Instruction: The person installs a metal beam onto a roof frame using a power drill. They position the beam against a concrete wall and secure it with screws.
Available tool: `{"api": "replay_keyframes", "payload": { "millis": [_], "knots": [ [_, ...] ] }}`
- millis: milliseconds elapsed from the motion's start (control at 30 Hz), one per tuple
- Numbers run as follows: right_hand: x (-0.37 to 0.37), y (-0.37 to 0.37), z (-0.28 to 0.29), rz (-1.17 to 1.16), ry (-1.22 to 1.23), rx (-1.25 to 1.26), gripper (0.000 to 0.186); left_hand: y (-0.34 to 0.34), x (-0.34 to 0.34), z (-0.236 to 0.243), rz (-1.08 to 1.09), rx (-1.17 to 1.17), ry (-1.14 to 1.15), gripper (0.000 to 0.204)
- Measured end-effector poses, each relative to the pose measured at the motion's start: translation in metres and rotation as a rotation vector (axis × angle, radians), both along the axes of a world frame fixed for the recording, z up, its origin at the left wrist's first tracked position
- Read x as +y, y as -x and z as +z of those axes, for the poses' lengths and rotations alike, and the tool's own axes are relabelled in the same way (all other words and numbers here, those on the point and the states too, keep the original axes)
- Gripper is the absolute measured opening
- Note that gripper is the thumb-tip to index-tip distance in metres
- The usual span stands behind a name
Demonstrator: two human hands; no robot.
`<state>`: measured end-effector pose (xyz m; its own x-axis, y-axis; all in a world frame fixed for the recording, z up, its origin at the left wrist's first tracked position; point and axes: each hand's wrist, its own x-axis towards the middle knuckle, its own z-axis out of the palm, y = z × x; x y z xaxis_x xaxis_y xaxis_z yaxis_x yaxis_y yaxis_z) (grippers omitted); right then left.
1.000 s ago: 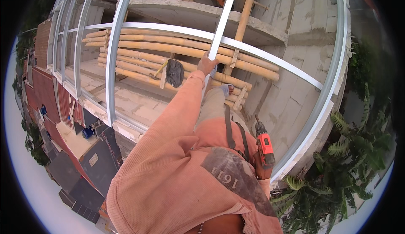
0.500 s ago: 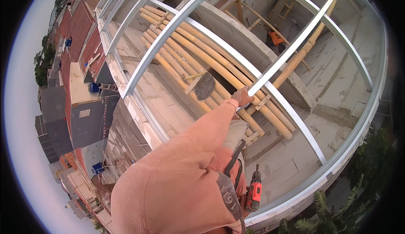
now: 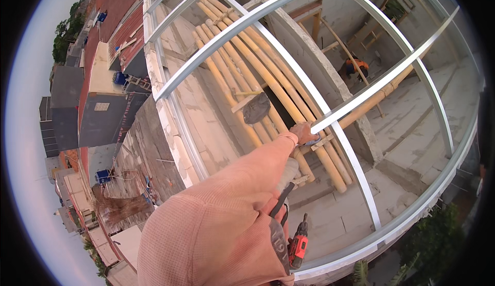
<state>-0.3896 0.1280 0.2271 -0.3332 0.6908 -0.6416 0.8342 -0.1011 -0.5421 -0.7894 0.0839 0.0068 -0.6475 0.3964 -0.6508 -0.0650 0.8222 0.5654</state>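
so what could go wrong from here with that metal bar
If the left grip loosens, the metal bar might slip, perhaps endangering the person lower down. The drill, close to the body, could drop if knocked. The dark bundle on the bamboo poles might slide off if they shift.

A dark bag (image 3: 256, 110) lies on tied bamboo poles (image 3: 283, 95); beyond a rough concrete ledge (image 3: 315, 57), down inside the building, is a person in orange (image 3: 358, 68). Off to the left — red roofs (image 3: 105, 15), a dark grey building (image 3: 105, 123), a blue drum (image 3: 120, 78), green trees (image 3: 63, 44) and pale sky (image 3: 36, 147).
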Motion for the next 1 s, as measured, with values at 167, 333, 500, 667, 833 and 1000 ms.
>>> {"api": "replay_keyframes", "payload": {
  "millis": [167, 333, 500, 667, 833, 1000],
  "knots": [
    [-0.005, -0.004, 0.007, -0.029, 0.004, 0.001, 0.016, 0.001, -0.003, 0.006, -0.023, -0.037, 0.042, 0.077],
    [-0.015, -0.006, 0.015, -0.089, 0.009, 0.012, 0.014, 0.003, -0.008, 0.012, -0.035, -0.079, 0.004, 0.081],
    [-0.028, -0.015, 0.030, -0.211, 0.023, 0.034, 0.012, -0.002, 0.001, -0.012, 0.008, -0.040, 0.061, 0.074],
    [-0.059, -0.005, 0.058, -0.423, 0.041, 0.092, 0.011, 0.003, -0.006, -0.031, -0.107, 0.150, -0.045, 0.065],
    [-0.075, 0.001, 0.068, -0.639, 0.115, 0.029, 0.014, 0.003, 0.001, -0.025, -0.073, 0.114, 0.035, 0.054],
    [-0.103, 0.011, 0.078, -0.861, 0.119, 0.084, 0.014, 0.004, -0.003, -0.039, -0.135, 0.114, 0.048, 0.055]
  ]
}}
